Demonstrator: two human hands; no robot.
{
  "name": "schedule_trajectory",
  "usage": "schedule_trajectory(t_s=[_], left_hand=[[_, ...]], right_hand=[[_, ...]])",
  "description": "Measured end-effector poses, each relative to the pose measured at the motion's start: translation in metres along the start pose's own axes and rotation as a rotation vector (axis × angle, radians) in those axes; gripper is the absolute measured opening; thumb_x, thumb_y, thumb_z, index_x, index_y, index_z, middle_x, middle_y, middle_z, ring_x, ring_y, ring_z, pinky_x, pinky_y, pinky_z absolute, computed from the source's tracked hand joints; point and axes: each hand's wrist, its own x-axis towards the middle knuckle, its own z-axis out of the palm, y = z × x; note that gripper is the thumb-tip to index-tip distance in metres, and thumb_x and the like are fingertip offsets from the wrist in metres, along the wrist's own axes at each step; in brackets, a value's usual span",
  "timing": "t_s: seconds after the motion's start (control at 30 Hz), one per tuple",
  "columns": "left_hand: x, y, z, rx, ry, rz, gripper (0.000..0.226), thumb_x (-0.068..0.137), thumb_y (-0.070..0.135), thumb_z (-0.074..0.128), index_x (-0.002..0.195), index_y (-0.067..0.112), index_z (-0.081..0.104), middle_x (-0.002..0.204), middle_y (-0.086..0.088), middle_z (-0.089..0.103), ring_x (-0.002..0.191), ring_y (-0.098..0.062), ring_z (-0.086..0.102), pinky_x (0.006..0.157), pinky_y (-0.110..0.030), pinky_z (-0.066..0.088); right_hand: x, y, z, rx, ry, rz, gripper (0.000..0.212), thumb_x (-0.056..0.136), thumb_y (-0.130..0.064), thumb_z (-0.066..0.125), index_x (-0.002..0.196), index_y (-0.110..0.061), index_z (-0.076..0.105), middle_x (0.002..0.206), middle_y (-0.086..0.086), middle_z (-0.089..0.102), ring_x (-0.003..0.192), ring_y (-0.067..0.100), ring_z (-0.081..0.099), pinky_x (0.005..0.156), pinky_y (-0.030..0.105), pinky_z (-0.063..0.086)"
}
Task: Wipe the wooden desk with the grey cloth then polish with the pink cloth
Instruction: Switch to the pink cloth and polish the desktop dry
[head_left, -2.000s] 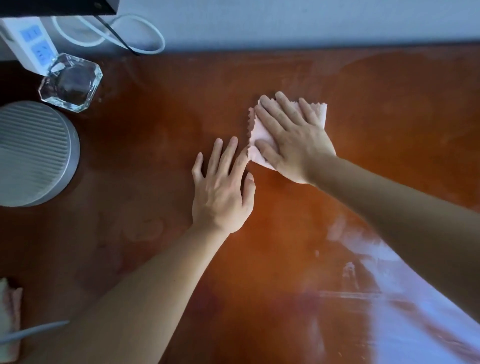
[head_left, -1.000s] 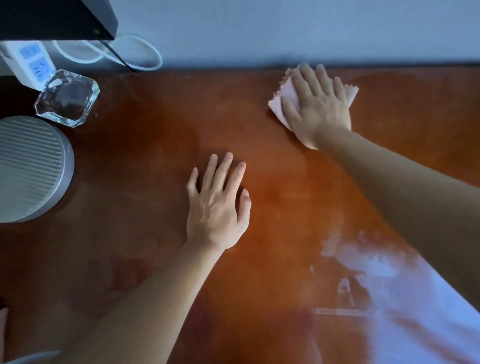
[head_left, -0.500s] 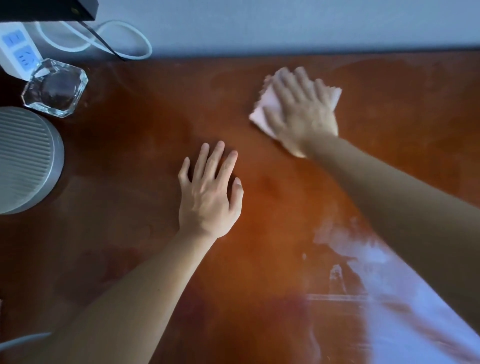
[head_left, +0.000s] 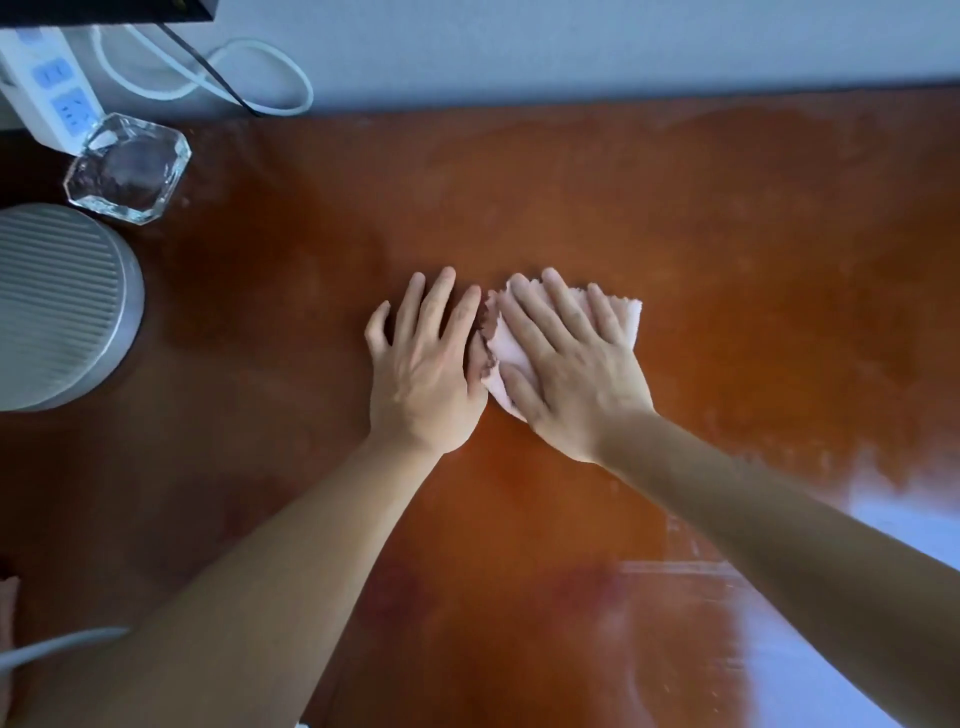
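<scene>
The glossy reddish-brown wooden desk (head_left: 649, 208) is lying under both arms. The left hand (head_left: 423, 364) is resting flat, fingers straight, probably bracing the body. The right hand (head_left: 569, 366) is pressing straight fingers onto the folded pale pink cloth (head_left: 506, 348), just beside the left thumb, likely spreading pressure for polishing. No grey cloth is showing.

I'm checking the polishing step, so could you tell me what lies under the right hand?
The pink cloth lies flat under the right hand on the wooden desk. Its middle is covered by the palm and fingers.
</scene>
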Motion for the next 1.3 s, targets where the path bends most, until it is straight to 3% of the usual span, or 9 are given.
schedule_trajectory(t_s=[0.07, 0.17, 0.33, 0.57, 0.7, 0.87, 1.13, 1.3], left_hand=[[-0.001, 0.002, -0.002, 0.039, -0.015, 0.008, 0.050, 0.103, 0.032, 0.036, 0.147, 0.015, 0.053, 0.159, -0.010, 0.043, 0.149, -0.034, 0.035, 0.116, -0.057, 0.026], [-0.006, 0.016, -0.001, 0.031, -0.035, -0.058, 0.048, 0.104, 0.027, 0.034, 0.148, 0.017, 0.052, 0.161, -0.008, 0.040, 0.151, -0.031, 0.032, 0.116, -0.056, 0.024], [-0.020, 0.033, 0.006, -0.004, -0.072, -0.179, 0.058, 0.106, 0.045, 0.022, 0.157, 0.022, 0.038, 0.167, -0.005, 0.027, 0.157, -0.028, 0.019, 0.122, -0.055, 0.016], [-0.019, 0.034, 0.004, -0.016, -0.040, -0.159, 0.060, 0.105, 0.045, 0.023, 0.155, 0.019, 0.042, 0.166, -0.008, 0.031, 0.155, -0.031, 0.023, 0.122, -0.056, 0.016], [-0.018, 0.033, 0.003, -0.020, -0.043, -0.164, 0.060, 0.104, 0.047, 0.025, 0.155, 0.019, 0.041, 0.166, -0.007, 0.030, 0.155, -0.030, 0.022, 0.122, -0.055, 0.015], [-0.019, 0.032, 0.006, -0.027, -0.035, -0.179, 0.059, 0.103, 0.046, 0.025, 0.156, 0.022, 0.040, 0.167, -0.005, 0.029, 0.156, -0.029, 0.020, 0.124, -0.055, 0.014], [-0.021, 0.032, 0.009, -0.025, 0.012, -0.165, 0.058, 0.102, 0.043, 0.032, 0.154, 0.020, 0.043, 0.164, -0.008, 0.034, 0.154, -0.031, 0.024, 0.122, -0.056, 0.017], [-0.020, 0.031, 0.010, -0.027, 0.018, -0.164, 0.058, 0.101, 0.044, 0.036, 0.153, 0.020, 0.044, 0.164, -0.008, 0.034, 0.154, -0.031, 0.025, 0.122, -0.056, 0.018]], right_hand=[[0.000, 0.014, -0.001, -0.029, -0.024, -0.037, 0.070, 0.105, -0.057, 0.007, 0.163, -0.019, 0.010, 0.171, 0.000, 0.006, 0.158, 0.024, -0.002, 0.127, 0.051, 0.000], [0.033, 0.046, -0.013, -0.036, 0.008, 0.073, 0.070, 0.104, -0.060, 0.002, 0.163, -0.023, 0.000, 0.171, -0.005, -0.005, 0.157, 0.020, -0.011, 0.127, 0.046, -0.007], [0.072, 0.065, -0.027, -0.015, 0.002, 0.195, 0.069, 0.104, -0.057, 0.006, 0.164, -0.023, 0.000, 0.172, -0.006, -0.004, 0.157, 0.019, -0.013, 0.127, 0.046, -0.006], [-0.038, 0.024, 0.007, 0.002, 0.019, 0.022, 0.069, 0.107, -0.058, 0.009, 0.163, -0.017, 0.015, 0.170, 0.001, 0.013, 0.158, 0.025, 0.002, 0.127, 0.053, 0.005], [-0.016, 0.040, -0.001, -0.032, -0.020, -0.015, 0.071, 0.104, -0.061, 0.003, 0.163, -0.021, 0.009, 0.171, -0.002, 0.006, 0.158, 0.022, -0.003, 0.127, 0.049, -0.002], [0.031, 0.059, -0.013, -0.045, 0.007, 0.115, 0.071, 0.104, -0.060, 0.000, 0.163, -0.022, 0.002, 0.172, -0.003, -0.001, 0.158, 0.022, -0.009, 0.127, 0.048, -0.006], [-0.089, -0.005, 0.022, -0.001, -0.025, -0.002, 0.069, 0.107, -0.055, 0.015, 0.164, -0.016, 0.016, 0.171, 0.003, 0.014, 0.158, 0.029, 0.004, 0.126, 0.055, 0.006], [-0.067, 0.011, 0.014, -0.035, -0.058, -0.094, 0.069, 0.105, -0.057, 0.016, 0.164, -0.022, 0.014, 0.171, 0.003, 0.011, 0.158, 0.030, 0.004, 0.126, 0.054, 0.003]])
